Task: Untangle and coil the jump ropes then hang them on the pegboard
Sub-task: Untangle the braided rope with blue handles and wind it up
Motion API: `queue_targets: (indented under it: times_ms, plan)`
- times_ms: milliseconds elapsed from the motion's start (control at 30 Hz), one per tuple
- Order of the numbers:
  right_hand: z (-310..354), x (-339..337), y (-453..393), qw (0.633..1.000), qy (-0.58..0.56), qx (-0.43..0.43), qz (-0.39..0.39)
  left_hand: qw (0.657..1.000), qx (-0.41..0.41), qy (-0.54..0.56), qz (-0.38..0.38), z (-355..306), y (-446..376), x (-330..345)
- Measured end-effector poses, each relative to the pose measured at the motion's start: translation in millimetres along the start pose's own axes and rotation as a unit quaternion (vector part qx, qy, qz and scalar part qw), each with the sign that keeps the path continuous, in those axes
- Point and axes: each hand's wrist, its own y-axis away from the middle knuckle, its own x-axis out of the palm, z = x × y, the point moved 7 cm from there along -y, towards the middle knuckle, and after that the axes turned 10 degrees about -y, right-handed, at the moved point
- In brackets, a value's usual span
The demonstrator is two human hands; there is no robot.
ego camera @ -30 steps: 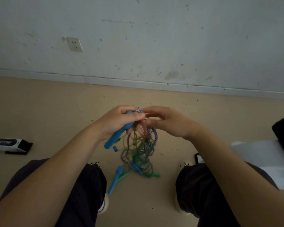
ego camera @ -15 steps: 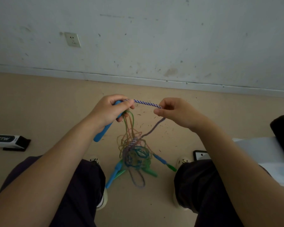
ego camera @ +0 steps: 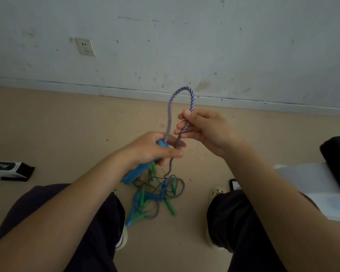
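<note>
Left hand grip: the left hand (ego camera: 149, 149) is curled round the blue handle (ego camera: 139, 169) of one rope; the handle's lower end sticks out below the palm.
Right hand grip: the right hand (ego camera: 204, 128) pinches the purple-white twisted rope (ego camera: 190, 95) between thumb and fingers, a little above and to the right of the left hand.
Rope between the hands: it leaves the top of the blue handle, rises in a tall arch and comes down into the right hand, then hangs on to the pile below.
Rest of the ropes: the tangled pile (ego camera: 157, 193) of green and blue handles and thin cords lies on the floor (ego camera: 67, 124) between the person's two feet, well away from the wall edge.
How it handles, in my judgement: the rope looks light and soft, yet stiff enough to hold its arch; it should coil easily but may catch on the other cords.
Where to hold: the hard handle gives the firm hold; the cord is best pinched near the handle and fed loop by loop.
Pegboard: not in view.
</note>
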Motion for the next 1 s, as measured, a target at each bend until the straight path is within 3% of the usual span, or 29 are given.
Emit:
queue_targets:
  times_ms: [33,100,167,267,367,500,600,800,867,933,1000]
  plan:
    - [2.3,-0.2,-1.0,1.0,0.002,-0.01,-0.006,0.999,0.003,-0.025,0.029,-1.0,-1.0,7.7]
    - [10.5,-14.9,-2.3,0.995,0.073,-0.041,-0.059,0.996,-0.007,-0.085,0.017,-0.1,-3.8,1.3]
    - [19.0,-38.3,-2.7,0.971,0.187,-0.065,-0.132,0.989,-0.031,-0.142,-0.018,4.3,-4.4,-20.5]
    - [22.7,-64.7,-2.1,0.932,0.301,-0.057,-0.196,0.978,-0.056,-0.202,-0.014,11.0,2.2,-45.2]
    - [15.9,-68.1,0.9,0.919,0.347,-0.022,-0.187,0.978,-0.037,-0.198,-0.052,9.4,8.6,-56.0]
    - [18.4,-32.5,9.8,0.847,0.506,-0.089,-0.138,0.995,-0.013,-0.09,-0.048,0.1,11.8,-44.1]
    - [10.6,2.9,13.9,0.859,0.488,-0.14,-0.069,0.998,0.015,-0.066,-0.019,-7.9,8.4,-27.5]
    - [17.2,13.2,19.0,0.857,0.468,-0.208,-0.061,0.999,-0.017,0.02,-0.046,0.4,-0.7,-30.4]
    - [10.0,15.3,16.8,0.884,0.441,-0.153,0.001,0.998,-0.011,0.06,-0.017,-0.2,-1.6,-26.4]
    - [-10.4,20.6,16.4,0.924,0.375,-0.044,0.066,0.995,0.0,0.098,0.029,-3.6,-0.9,-17.8]
    - [-23.3,24.4,15.8,0.931,0.357,0.009,0.082,0.993,0.009,0.097,0.064,-6.7,0.2,-11.1]
